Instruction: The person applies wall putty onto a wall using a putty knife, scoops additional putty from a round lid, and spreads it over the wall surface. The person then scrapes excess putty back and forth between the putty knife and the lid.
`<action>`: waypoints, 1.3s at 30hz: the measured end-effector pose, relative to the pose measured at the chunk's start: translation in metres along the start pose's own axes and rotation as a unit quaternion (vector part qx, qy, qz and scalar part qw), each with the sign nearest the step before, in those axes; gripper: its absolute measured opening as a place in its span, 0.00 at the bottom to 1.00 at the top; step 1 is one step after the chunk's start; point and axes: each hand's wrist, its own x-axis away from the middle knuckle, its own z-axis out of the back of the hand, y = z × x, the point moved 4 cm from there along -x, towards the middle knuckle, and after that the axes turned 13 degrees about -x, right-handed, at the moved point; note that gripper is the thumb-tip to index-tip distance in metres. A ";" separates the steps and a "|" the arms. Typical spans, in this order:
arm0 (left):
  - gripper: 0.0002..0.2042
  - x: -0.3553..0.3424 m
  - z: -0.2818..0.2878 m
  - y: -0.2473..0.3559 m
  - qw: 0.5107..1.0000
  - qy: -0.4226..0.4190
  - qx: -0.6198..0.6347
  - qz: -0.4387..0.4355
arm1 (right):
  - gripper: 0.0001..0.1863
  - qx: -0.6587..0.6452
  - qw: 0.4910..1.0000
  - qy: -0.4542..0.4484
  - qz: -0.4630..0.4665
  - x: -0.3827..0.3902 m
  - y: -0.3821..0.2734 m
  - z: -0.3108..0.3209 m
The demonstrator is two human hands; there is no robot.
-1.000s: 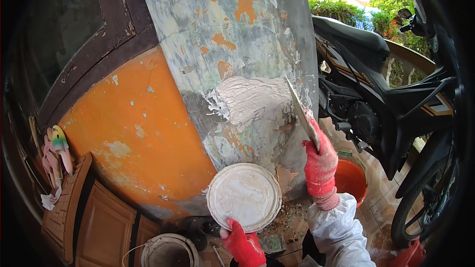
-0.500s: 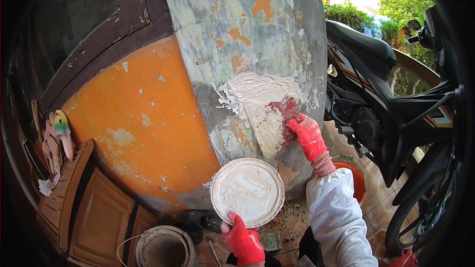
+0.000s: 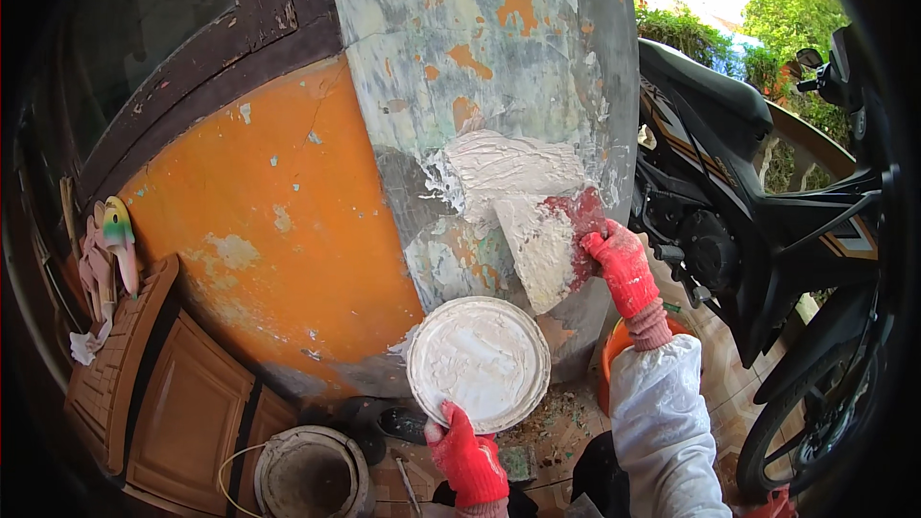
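In a red knitted glove, my right hand (image 3: pixel 624 273) grips a flat red scraper (image 3: pixel 585 211), its blade heavily smeared with cream putty, against the mottled grey wall (image 3: pixel 480 58). A rough patch of fresh putty (image 3: pixel 504 158) lies on the wall beside and above the blade. My left hand (image 3: pixel 470 465), also red-gloved, holds a round white lid (image 3: pixel 478 355) coated with putty by its lower left edge, below the scraper and in front of the wall's foot.
A black motorbike (image 3: pixel 710 240) stands close on the right, an orange bucket (image 3: pixel 614 364) behind my right arm. A grey bucket (image 3: pixel 312 475) sits at lower left, near wooden panels (image 3: pixel 187 393) with pink items on top. Left of the grey strip are orange wall (image 3: pixel 249 230) and a dark-framed window (image 3: pixel 144 58).
The scraper has turned from edge-on to flat against the wall and shifted slightly down and right relative to the putty patch. The view has shifted, moving the wall rightward in the picture.
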 end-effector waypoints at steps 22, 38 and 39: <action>0.10 0.000 -0.008 -0.017 0.993 -0.004 -0.116 0.019 | 0.18 0.210 0.965 -0.068 -0.145 0.092 0.034 0.031; 0.13 0.002 -0.014 0.003 0.854 -0.067 -0.462 -0.229 | 0.16 0.297 0.934 -0.162 -0.114 0.093 0.006 0.004; 0.13 0.000 -0.012 0.004 0.854 -0.066 -0.463 -0.229 | 0.16 0.297 0.934 -0.164 -0.115 0.091 0.002 0.004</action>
